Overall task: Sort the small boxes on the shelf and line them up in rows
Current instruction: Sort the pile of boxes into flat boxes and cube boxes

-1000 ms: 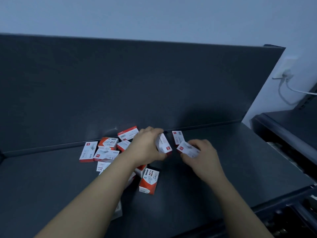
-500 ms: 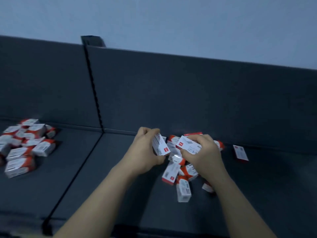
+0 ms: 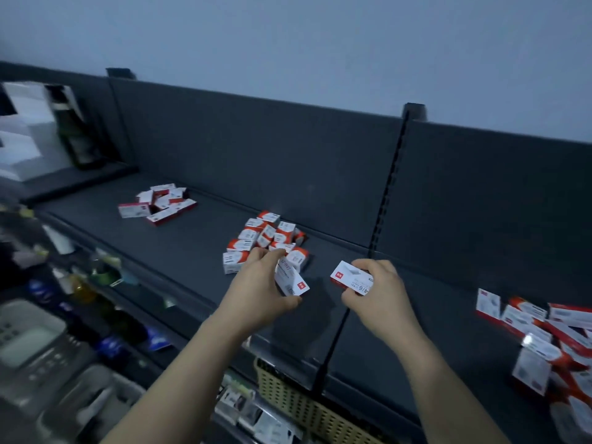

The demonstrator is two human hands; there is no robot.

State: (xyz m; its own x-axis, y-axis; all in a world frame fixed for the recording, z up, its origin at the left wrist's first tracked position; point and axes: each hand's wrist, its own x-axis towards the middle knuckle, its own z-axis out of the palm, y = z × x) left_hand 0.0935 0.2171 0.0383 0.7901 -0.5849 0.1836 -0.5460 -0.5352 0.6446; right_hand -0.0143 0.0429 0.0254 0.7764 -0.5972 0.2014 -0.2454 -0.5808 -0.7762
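Small white-and-red boxes lie in three loose heaps on the dark shelf point(image 3: 198, 251): a far-left heap point(image 3: 158, 200), a middle heap point(image 3: 266, 237) and a right heap point(image 3: 551, 334). My left hand point(image 3: 262, 290) grips one white box with a red logo point(image 3: 293, 280) just in front of the middle heap. My right hand point(image 3: 374, 296) pinches another flat white box point(image 3: 350, 277) a little to the right, above the shelf near the upright divider point(image 3: 387, 187). Both boxes are held clear of the shelf surface.
A dark back panel point(image 3: 272, 149) closes the shelf behind. White cartons point(image 3: 25, 133) stand at the far left. Below the shelf edge are a beige perforated basket point(image 3: 288, 398), packaged goods and grey trays point(image 3: 32, 341).
The view has swung left. Both hands have carried their boxes from the right heap across to the front of the middle heap and moved a little apart.
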